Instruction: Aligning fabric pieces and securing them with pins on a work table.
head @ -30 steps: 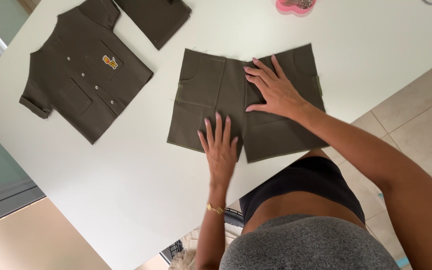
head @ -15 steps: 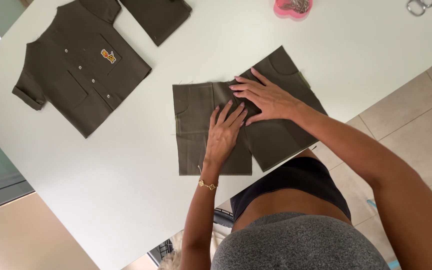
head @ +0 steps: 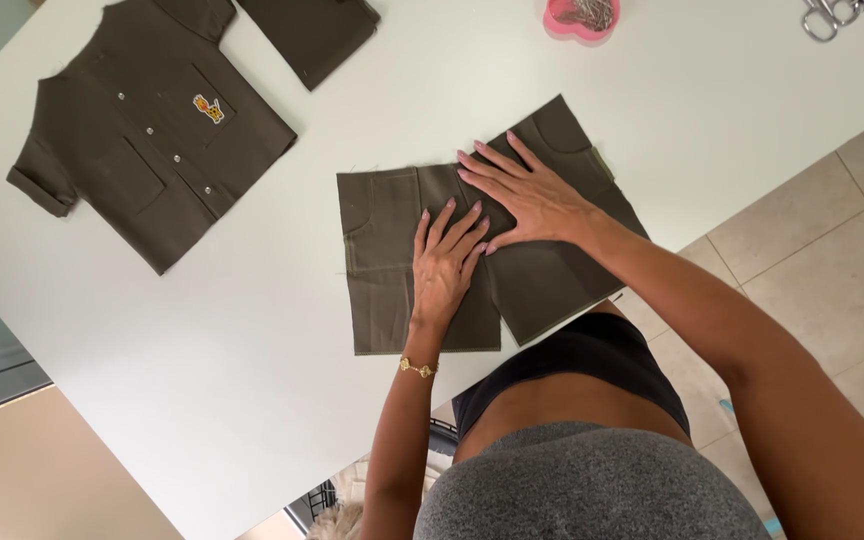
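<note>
Both hands, left hand (head: 444, 265) and right hand (head: 532, 195), lie flat with open fingers on the small shorts (head: 392, 260); the hands are now closer together than before.

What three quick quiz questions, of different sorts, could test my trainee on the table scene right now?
1. True or false: both hands lie flat on the dark olive shorts.
2. Which thing sits at the table's far edge, beyond the right hand? A) a pink heart-shaped dish B) a blue mug C) a yellow tape
3. Fill in: the left hand wears a gold ____ at the wrist.

Key
1. True: the palms and spread fingers of both press on the cloth.
2. A: the pink dish holds what look like metal pins.
3. Bracelet.

The small shirt lies apart to the left, untouched.
</note>
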